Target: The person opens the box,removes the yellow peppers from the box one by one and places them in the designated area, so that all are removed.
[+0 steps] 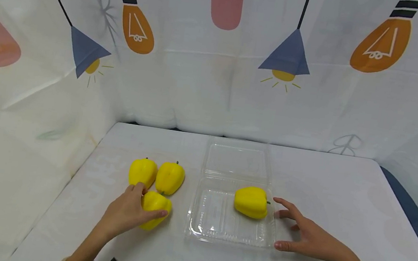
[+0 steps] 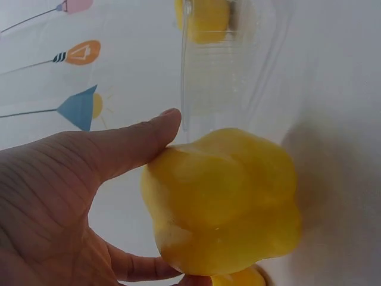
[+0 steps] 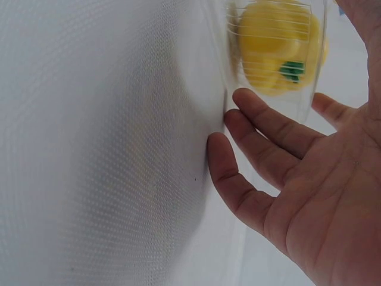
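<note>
My left hand (image 1: 127, 212) grips a yellow bell pepper (image 1: 155, 207) between thumb and fingers; the left wrist view shows the same pepper (image 2: 223, 202) close up. Just behind it two more yellow peppers, one on the left (image 1: 143, 172) and one on the right (image 1: 170, 178), sit on the table. A clear plastic clamshell container (image 1: 212, 220) lies with its lid folded back, and one yellow pepper (image 1: 251, 202) rests on its side inside, stem to the right. Beside the container's right edge is my right hand (image 1: 312, 238), fingers spread and holding nothing.
The white-covered table (image 1: 326, 178) runs back to a hanging white sheet (image 1: 198, 93) printed with lamps and bulbs. The container's lid (image 1: 236, 161) lies toward the back. A dark blue seat edge (image 1: 417, 218) shows beyond the table's right side.
</note>
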A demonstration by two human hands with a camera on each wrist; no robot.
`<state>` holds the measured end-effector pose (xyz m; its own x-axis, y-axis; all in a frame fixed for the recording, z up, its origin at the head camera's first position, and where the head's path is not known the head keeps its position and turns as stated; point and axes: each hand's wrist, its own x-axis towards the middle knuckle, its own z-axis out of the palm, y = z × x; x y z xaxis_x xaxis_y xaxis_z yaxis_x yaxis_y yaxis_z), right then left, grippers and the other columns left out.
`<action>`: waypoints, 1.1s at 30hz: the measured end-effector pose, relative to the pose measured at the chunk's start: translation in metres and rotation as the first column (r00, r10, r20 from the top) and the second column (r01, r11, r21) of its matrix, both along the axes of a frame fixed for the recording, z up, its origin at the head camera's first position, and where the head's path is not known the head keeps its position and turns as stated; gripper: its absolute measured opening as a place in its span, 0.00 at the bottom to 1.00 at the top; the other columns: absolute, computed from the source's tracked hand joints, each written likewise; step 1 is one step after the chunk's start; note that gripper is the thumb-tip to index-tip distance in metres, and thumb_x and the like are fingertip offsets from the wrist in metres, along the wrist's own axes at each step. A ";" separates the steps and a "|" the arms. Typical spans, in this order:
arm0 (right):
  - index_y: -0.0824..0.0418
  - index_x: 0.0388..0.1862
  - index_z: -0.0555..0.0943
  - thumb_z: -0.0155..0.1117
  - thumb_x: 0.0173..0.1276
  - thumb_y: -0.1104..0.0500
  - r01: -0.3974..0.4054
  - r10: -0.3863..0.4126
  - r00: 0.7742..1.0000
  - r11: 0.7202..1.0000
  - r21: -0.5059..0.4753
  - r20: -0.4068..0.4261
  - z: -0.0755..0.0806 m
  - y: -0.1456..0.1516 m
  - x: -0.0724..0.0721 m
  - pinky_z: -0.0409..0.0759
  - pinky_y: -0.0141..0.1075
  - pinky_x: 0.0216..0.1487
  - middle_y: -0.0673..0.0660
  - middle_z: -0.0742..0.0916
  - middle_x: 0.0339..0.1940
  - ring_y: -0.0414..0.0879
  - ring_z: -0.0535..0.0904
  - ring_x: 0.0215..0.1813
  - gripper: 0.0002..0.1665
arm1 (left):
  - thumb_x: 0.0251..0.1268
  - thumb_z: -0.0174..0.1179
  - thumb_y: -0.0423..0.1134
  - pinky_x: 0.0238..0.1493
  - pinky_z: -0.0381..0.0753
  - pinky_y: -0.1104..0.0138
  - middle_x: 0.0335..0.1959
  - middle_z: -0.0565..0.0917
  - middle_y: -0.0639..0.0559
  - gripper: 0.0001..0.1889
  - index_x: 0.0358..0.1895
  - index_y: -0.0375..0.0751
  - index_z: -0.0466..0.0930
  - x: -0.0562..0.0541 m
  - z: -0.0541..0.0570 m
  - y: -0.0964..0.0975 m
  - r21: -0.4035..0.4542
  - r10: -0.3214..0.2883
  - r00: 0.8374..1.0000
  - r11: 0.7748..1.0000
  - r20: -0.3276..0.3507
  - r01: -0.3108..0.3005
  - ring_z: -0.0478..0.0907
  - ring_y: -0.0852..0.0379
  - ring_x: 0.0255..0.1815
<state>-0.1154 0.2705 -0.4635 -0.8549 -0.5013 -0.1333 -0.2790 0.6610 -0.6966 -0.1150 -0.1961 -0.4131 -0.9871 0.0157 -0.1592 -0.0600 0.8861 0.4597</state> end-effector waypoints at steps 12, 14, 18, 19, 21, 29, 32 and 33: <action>0.44 0.79 0.46 0.75 0.57 0.42 -0.004 0.004 1.000 1.000 -0.008 -0.008 0.001 -0.001 0.000 0.80 0.41 0.51 0.57 0.77 0.63 0.57 0.74 0.60 0.61 | 0.43 0.70 0.71 0.24 0.68 0.63 0.33 0.71 0.43 0.44 0.46 0.33 0.68 0.000 -0.007 0.003 -0.045 0.027 0.999 0.999 -0.028 -0.028 0.70 0.51 0.24; 0.44 0.79 0.46 0.75 0.57 0.42 -0.003 0.003 1.000 1.000 -0.006 -0.008 0.000 -0.001 0.000 0.80 0.41 0.51 0.57 0.77 0.63 0.57 0.74 0.60 0.61 | 0.43 0.69 0.71 0.23 0.67 0.63 0.33 0.71 0.43 0.44 0.47 0.33 0.68 0.000 -0.008 0.004 -0.049 0.032 0.999 0.998 -0.022 -0.033 0.70 0.51 0.24; 0.43 0.79 0.46 0.75 0.57 0.41 0.002 -0.002 1.000 1.000 -0.001 -0.010 0.000 -0.001 0.000 0.80 0.41 0.51 0.57 0.77 0.63 0.56 0.75 0.60 0.62 | 0.43 0.69 0.72 0.23 0.67 0.63 0.33 0.71 0.43 0.45 0.47 0.33 0.68 -0.001 -0.009 0.005 -0.054 0.046 0.999 0.997 -0.019 -0.047 0.70 0.51 0.24; 0.44 0.79 0.46 0.75 0.57 0.41 0.002 -0.002 1.000 1.000 0.000 -0.009 0.000 -0.001 0.000 0.80 0.41 0.51 0.57 0.77 0.62 0.56 0.75 0.60 0.62 | 0.43 0.68 0.72 0.23 0.67 0.63 0.33 0.70 0.43 0.45 0.47 0.33 0.68 -0.001 -0.010 0.005 -0.054 0.048 0.999 0.997 -0.020 -0.049 0.70 0.51 0.24; 0.43 0.79 0.46 0.75 0.57 0.41 0.002 -0.002 1.000 1.000 0.001 -0.008 0.000 -0.001 0.001 0.80 0.41 0.51 0.57 0.77 0.62 0.56 0.75 0.60 0.62 | 0.43 0.69 0.72 0.23 0.67 0.63 0.32 0.70 0.43 0.44 0.46 0.34 0.67 -0.001 -0.011 0.006 -0.049 0.052 0.998 0.997 -0.023 -0.053 0.69 0.51 0.24; 0.44 0.79 0.46 0.75 0.57 0.41 -0.001 0.001 1.000 1.000 0.000 0.003 0.003 -0.002 0.000 0.80 0.42 0.51 0.57 0.77 0.63 0.57 0.75 0.60 0.61 | 0.43 0.69 0.72 0.23 0.66 0.63 0.33 0.70 0.43 0.44 0.46 0.33 0.67 -0.002 -0.012 0.007 -0.029 0.070 0.997 0.997 -0.024 -0.070 0.69 0.51 0.23; 0.45 0.79 0.46 0.75 0.58 0.42 -0.002 0.002 1.000 1.000 -0.004 0.003 0.002 -0.002 0.000 0.80 0.42 0.51 0.57 0.77 0.63 0.57 0.74 0.60 0.61 | 0.43 0.69 0.71 0.23 0.66 0.63 0.33 0.70 0.43 0.45 0.46 0.33 0.67 -0.002 -0.013 0.008 -0.039 0.072 0.997 0.997 -0.031 -0.074 0.69 0.50 0.23; 0.45 0.79 0.46 0.75 0.58 0.42 -0.002 0.002 1.000 1.000 -0.005 0.004 0.002 -0.002 0.000 0.80 0.42 0.51 0.58 0.77 0.63 0.57 0.74 0.60 0.61 | 0.44 0.69 0.71 0.23 0.66 0.63 0.33 0.70 0.42 0.45 0.46 0.32 0.67 -0.003 -0.013 0.009 -0.041 0.073 0.997 0.996 -0.033 -0.074 0.69 0.50 0.23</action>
<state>-0.1157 0.2685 -0.4612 -0.8536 -0.5035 -0.1339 -0.2774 0.6568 -0.7012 -0.1176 -0.1876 -0.4263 -0.9899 -0.0631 -0.1269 -0.1118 0.8983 0.4249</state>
